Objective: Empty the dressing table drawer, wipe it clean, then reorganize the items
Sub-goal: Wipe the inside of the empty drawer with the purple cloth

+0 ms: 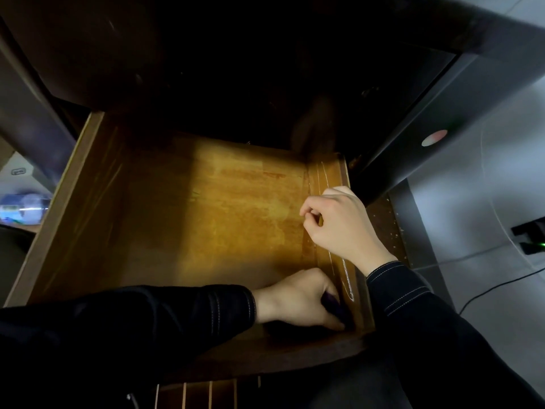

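Drawer (182,219) open, far end lost in dark. Left hand (298,299) at near right corner, fingers curled round purple object (334,307), mostly hidden. Right hand (339,225) on right wall, fingers curled; cannot tell whether holding anything.

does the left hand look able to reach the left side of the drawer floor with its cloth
Probably yes: the open wooden drawer's floor shows nothing between the left hand, gripping the dark purple cloth at the front right corner, and that side.
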A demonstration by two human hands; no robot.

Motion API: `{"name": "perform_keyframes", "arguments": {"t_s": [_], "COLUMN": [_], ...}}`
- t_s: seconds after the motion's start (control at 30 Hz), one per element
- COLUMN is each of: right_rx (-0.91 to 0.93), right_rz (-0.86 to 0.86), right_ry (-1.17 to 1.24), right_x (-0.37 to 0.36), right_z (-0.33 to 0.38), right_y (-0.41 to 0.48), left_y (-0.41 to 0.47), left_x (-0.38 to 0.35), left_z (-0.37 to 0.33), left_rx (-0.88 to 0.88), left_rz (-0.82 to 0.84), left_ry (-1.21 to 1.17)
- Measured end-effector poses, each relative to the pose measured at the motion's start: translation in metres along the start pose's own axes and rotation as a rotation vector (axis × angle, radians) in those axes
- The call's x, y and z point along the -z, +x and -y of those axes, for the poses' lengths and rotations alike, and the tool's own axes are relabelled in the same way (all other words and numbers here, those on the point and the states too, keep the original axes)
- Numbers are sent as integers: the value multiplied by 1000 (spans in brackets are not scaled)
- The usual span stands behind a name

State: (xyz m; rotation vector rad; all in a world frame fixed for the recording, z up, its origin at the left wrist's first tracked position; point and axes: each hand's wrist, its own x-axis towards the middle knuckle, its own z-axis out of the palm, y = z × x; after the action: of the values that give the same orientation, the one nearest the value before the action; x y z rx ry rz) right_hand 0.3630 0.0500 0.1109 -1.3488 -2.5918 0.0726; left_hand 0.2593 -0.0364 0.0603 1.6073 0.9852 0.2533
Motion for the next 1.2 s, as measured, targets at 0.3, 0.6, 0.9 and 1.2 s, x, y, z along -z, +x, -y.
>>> {"name": "perform_keyframes", "arguments": {"t_s": [0.3, 0.6, 0.9, 1.2], "right_rx": [9, -1, -9, -10], "right_rz": [10, 35, 17, 18], "right_ry": [2, -11, -7, 9], "right_x": [-1, 2, 0, -3], "right_z": [-1, -1, -1, -3], "right_y": [0, 0, 0, 0], "left_y": [11, 13, 4, -5], "left_x": [-8, 29, -8, -4], "left_z": [22, 17, 3, -3], "left_rx": [88, 53, 92, 19], "left_rz": [-90, -315, -62, -38], "left_ry": [108, 527, 303, -74]}}
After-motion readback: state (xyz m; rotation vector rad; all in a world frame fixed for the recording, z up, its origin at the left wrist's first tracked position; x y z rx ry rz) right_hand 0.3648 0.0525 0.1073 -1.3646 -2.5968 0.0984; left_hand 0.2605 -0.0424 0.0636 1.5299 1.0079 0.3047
